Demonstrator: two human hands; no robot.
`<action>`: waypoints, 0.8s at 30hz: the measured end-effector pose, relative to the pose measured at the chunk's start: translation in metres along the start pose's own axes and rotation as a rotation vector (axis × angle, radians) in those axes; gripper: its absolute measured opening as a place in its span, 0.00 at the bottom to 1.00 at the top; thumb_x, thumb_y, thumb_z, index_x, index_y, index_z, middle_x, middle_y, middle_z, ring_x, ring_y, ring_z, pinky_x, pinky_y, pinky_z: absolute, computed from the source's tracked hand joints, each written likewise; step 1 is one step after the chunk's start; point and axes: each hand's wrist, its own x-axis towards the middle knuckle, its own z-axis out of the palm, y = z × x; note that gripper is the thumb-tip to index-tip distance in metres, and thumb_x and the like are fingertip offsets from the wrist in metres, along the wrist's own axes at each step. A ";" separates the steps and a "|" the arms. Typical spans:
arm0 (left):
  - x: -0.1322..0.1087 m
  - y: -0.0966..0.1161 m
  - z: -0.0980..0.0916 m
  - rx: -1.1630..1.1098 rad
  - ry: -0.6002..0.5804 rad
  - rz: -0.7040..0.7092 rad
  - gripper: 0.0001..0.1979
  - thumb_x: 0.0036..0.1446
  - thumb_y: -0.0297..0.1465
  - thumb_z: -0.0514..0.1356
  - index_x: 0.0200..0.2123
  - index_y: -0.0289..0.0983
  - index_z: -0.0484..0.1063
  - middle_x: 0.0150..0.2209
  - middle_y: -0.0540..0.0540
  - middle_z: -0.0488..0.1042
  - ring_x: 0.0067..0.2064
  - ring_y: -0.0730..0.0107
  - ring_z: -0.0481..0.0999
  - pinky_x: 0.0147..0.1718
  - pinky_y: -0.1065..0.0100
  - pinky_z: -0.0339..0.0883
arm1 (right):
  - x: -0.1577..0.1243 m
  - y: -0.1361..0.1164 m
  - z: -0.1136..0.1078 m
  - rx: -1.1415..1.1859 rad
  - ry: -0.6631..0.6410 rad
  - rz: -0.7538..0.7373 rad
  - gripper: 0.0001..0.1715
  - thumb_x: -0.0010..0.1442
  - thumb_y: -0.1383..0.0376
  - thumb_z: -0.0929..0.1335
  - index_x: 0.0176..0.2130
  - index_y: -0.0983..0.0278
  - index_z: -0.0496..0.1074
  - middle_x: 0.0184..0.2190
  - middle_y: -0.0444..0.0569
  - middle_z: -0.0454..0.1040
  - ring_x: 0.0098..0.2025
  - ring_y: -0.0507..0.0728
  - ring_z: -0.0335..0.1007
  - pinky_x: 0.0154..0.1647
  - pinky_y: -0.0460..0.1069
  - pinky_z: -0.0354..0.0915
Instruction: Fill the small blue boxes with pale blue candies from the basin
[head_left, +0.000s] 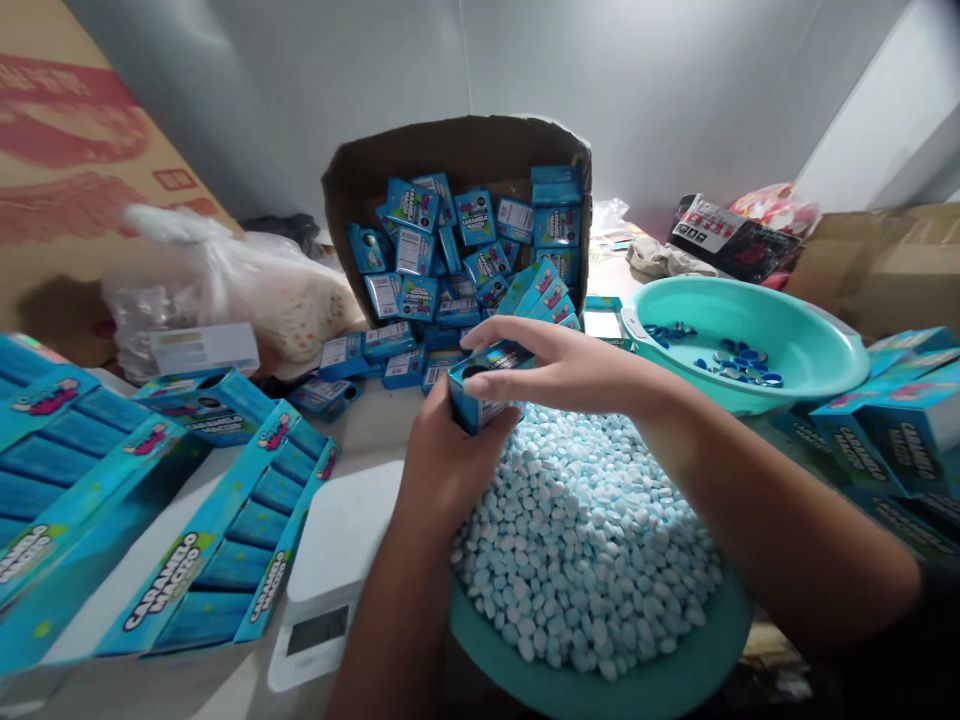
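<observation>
A small blue candy box (469,408) with a dark round spot on its top face is held in my left hand (454,455), whose fingers wrap it from below. Over the same box lies my right hand (551,362), its thumb on the near side of the top and its fingers reaching across the far side. Both hands are above the near-left part of a teal basin (600,695) heaped with white and pale blue candies (585,540). My right forearm crosses over the heap. The fingertips on the box's far side are partly hidden.
An open cardboard box (450,150) full of small blue boxes stands behind. Left are a white scale (345,540) and blue display trays (187,570). Right are a teal tub (795,320) with blue lids (739,360) and stacked blue cartons (892,430). A plastic bag (240,280) lies back left.
</observation>
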 end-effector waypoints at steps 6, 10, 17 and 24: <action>-0.001 0.005 0.000 -0.146 0.071 0.045 0.18 0.54 0.33 0.69 0.48 0.37 0.75 0.48 0.46 0.80 0.50 0.58 0.79 0.44 0.66 0.74 | -0.005 0.004 0.011 -0.116 0.073 0.032 0.40 0.51 0.55 0.78 0.60 0.57 0.71 0.43 0.47 0.79 0.41 0.58 0.73 0.36 0.50 0.65; 0.000 0.000 0.002 -0.163 0.121 0.065 0.20 0.49 0.31 0.71 0.47 0.36 0.75 0.45 0.47 0.81 0.46 0.60 0.80 0.40 0.68 0.74 | -0.002 -0.003 0.013 -0.283 0.068 0.071 0.33 0.49 0.54 0.79 0.52 0.59 0.74 0.43 0.45 0.79 0.44 0.58 0.73 0.41 0.50 0.66; 0.003 -0.011 0.006 -0.225 0.127 0.234 0.17 0.52 0.31 0.70 0.45 0.36 0.74 0.43 0.47 0.79 0.41 0.68 0.79 0.36 0.72 0.72 | -0.005 -0.016 0.002 -0.446 0.079 0.017 0.28 0.49 0.61 0.80 0.50 0.58 0.78 0.50 0.42 0.79 0.52 0.58 0.74 0.50 0.51 0.66; 0.000 -0.010 0.005 -0.037 0.213 0.359 0.12 0.55 0.27 0.68 0.42 0.37 0.71 0.37 0.50 0.77 0.37 0.72 0.77 0.32 0.76 0.69 | -0.007 -0.017 0.004 -0.478 0.097 -0.046 0.22 0.52 0.64 0.78 0.48 0.58 0.79 0.47 0.42 0.81 0.50 0.58 0.77 0.49 0.50 0.67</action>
